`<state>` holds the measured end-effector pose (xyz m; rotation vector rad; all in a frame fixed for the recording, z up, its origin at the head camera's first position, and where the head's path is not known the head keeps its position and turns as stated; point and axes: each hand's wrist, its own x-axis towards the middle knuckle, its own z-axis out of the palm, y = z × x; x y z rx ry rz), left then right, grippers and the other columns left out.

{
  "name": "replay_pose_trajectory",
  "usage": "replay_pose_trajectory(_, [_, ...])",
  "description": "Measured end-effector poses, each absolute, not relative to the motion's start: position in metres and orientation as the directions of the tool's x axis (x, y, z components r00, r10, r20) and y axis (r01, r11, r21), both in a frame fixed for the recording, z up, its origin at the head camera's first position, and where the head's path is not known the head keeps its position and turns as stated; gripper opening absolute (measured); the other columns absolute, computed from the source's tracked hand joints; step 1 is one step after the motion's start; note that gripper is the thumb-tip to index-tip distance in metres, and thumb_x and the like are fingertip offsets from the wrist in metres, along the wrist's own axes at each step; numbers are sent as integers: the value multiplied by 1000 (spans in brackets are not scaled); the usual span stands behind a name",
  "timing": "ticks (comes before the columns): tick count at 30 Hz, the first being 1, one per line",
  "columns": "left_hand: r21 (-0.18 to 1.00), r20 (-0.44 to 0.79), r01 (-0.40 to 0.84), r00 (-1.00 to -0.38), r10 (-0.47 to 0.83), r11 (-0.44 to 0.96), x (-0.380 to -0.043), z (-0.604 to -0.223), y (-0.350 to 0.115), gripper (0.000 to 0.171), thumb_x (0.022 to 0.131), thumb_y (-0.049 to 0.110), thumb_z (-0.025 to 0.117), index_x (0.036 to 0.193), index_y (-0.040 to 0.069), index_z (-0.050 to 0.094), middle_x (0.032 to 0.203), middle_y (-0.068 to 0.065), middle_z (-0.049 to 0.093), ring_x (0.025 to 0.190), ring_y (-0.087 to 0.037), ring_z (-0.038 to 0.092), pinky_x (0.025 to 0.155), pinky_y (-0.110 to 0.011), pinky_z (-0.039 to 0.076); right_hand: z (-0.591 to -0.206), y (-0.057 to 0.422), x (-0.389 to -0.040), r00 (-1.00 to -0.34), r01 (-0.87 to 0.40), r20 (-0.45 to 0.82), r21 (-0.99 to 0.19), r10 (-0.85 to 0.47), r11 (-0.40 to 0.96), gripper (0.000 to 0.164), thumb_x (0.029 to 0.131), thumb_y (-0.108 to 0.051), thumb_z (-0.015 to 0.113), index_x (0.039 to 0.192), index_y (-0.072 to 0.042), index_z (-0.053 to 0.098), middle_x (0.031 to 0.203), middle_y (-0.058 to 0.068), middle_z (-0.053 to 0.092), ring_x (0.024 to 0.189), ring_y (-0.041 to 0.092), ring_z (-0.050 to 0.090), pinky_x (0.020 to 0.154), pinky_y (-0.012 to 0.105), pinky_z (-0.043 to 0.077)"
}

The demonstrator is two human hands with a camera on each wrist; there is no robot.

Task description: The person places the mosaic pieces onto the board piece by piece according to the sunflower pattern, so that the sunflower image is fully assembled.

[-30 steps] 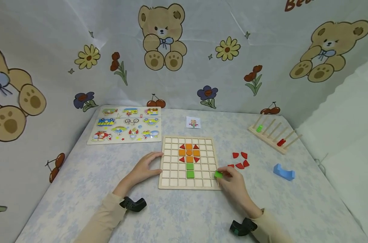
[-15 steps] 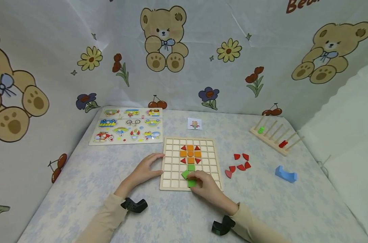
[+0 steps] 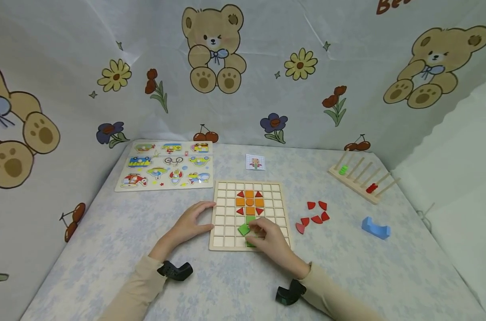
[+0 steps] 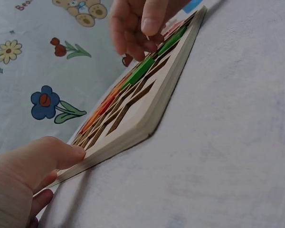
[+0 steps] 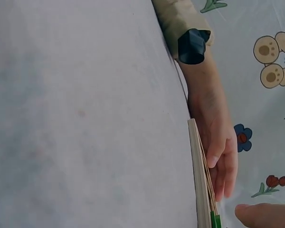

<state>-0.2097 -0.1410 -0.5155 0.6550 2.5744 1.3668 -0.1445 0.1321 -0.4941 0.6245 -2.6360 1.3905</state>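
Observation:
A wooden grid board (image 3: 224, 245) lies in the middle, with orange pieces (image 3: 249, 194) and red triangles (image 3: 259, 211) set in its cells. My left hand (image 3: 188, 225) touches its left edge, thumb and index finger spread; the left wrist view has the thumb (image 4: 69, 154) at the rim. My right hand (image 3: 272, 243) is over the lower middle, its loosely bent fingers holding nothing visible. Just left of its fingertips, a green square (image 3: 243, 229) sits turned askew across the cells. Another green square (image 3: 250, 219) is above it, and one more (image 3: 250, 244) is partly hidden below the hand.
Several red quarter-round pieces (image 3: 316, 219) lie right of the board. Beyond them are a blue curved block (image 3: 375, 228) and a wooden peg rack (image 3: 353, 184) with green and red beads. A vehicle puzzle (image 3: 165, 184) and a small pattern card (image 3: 255, 162) lie behind.
My right hand carried a green square from the board's right edge to its lower middle, then let go and lifted slightly. A green square now sits askew there. The left hand stayed put.

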Motion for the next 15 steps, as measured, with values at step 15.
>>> replay_pose_trajectory(15, [809, 92, 328, -890, 447, 487, -211, -517, -141, 61, 82, 23, 75, 138, 14, 50, 142, -4, 49, 138, -28, 39, 114, -51, 31, -489, 123, -153, -926, -378, 263, -665, -272, 644, 30, 70, 5, 69, 100, -1, 68, 89, 6, 67, 82, 17, 57, 74, 29, 50])
